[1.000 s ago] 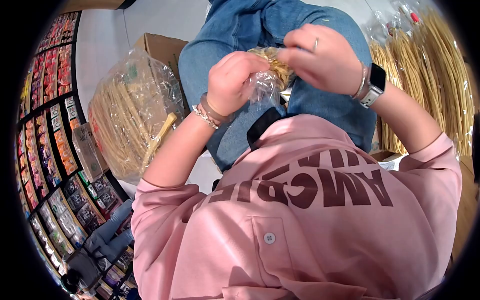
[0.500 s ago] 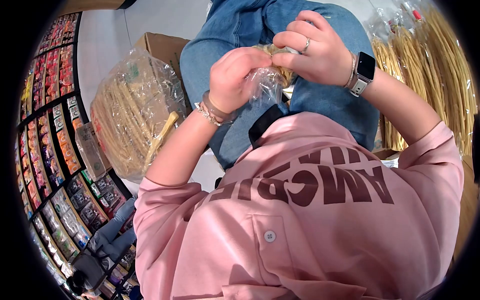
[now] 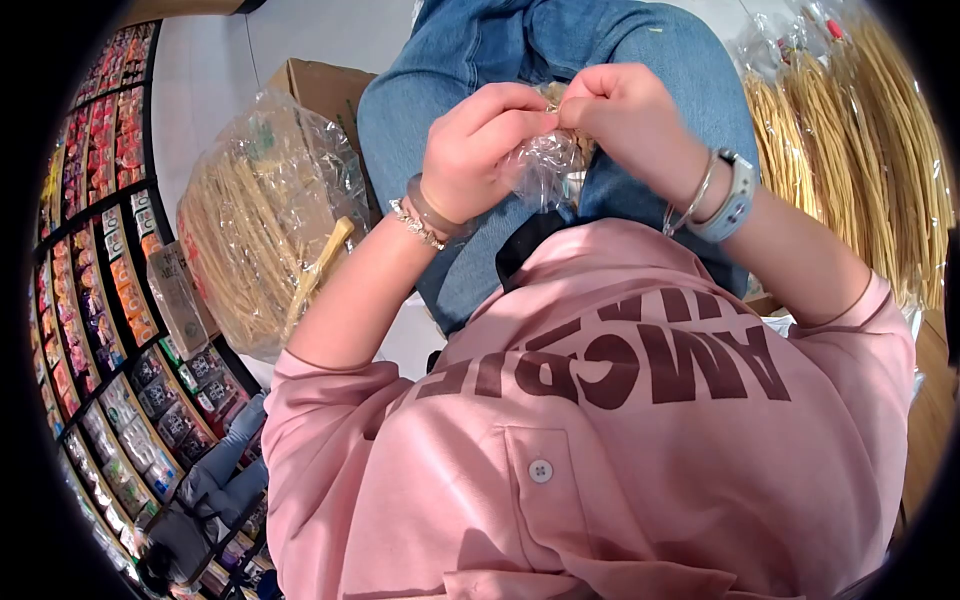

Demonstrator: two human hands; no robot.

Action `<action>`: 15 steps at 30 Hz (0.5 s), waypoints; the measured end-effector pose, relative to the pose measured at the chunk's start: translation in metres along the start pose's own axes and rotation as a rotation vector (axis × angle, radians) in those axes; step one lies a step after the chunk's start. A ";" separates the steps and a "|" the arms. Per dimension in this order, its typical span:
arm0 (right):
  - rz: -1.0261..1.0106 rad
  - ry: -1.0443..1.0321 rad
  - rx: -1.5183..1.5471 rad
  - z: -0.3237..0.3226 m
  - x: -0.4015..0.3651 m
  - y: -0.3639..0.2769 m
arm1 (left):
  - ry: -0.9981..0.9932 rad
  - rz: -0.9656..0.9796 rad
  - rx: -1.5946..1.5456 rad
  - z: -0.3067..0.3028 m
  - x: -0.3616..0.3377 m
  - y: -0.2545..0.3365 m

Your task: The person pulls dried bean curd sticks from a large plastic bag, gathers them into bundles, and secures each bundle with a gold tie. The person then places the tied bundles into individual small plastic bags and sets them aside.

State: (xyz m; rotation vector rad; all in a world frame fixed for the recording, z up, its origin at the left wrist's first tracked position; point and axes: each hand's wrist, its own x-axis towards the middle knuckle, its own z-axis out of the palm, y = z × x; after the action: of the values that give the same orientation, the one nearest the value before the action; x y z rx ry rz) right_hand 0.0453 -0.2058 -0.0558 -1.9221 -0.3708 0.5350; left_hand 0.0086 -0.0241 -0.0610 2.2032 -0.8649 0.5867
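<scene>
My left hand (image 3: 472,150) and my right hand (image 3: 628,112) meet over my lap, fingertips pinched together at the neck of a small clear plastic bag (image 3: 548,172). Crinkled film hangs below my left fingers. Something yellowish-brown shows behind the fingertips, mostly hidden by them. To the left lies a large clear bag of long yellow dried sticks (image 3: 250,225), with one folded stick piece (image 3: 325,262) on top. Tall bundles of similar yellow sticks in clear wrap (image 3: 850,150) are at the right.
An open cardboard box (image 3: 322,95) stands beside the large bag. Shelves of packaged goods (image 3: 118,270) line the left side. A person in jeans (image 3: 222,485) is near the shelves at the lower left. A wooden surface (image 3: 927,410) shows at the right edge.
My right hand has moved lower and its wrist has turned, so the watch face no longer shows. Its raised fingers have curled in. The small bag's film has bunched up.
</scene>
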 end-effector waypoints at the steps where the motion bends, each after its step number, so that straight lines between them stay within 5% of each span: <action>1: 0.160 -0.131 0.085 -0.008 0.003 -0.004 | -0.001 -0.011 -0.005 0.000 0.000 0.000; 4: 0.034 -0.255 -0.031 -0.024 0.006 -0.012 | -0.003 -0.021 -0.019 -0.001 0.000 -0.002; 7: -0.815 0.155 -0.364 -0.028 0.007 0.003 | -0.003 -0.026 -0.019 -0.003 -0.001 -0.004; 10: -1.078 0.202 -0.708 -0.035 0.003 0.013 | -0.001 -0.041 -0.029 -0.003 -0.001 -0.003; 15: -1.328 0.291 -0.711 -0.028 0.021 0.024 | -0.006 -0.044 -0.026 -0.002 -0.001 -0.002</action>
State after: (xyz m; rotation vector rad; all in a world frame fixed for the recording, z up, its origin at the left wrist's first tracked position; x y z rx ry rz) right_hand 0.0784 -0.2268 -0.0722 -1.8407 -1.6051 -0.8382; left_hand 0.0095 -0.0209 -0.0610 2.1960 -0.8204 0.5446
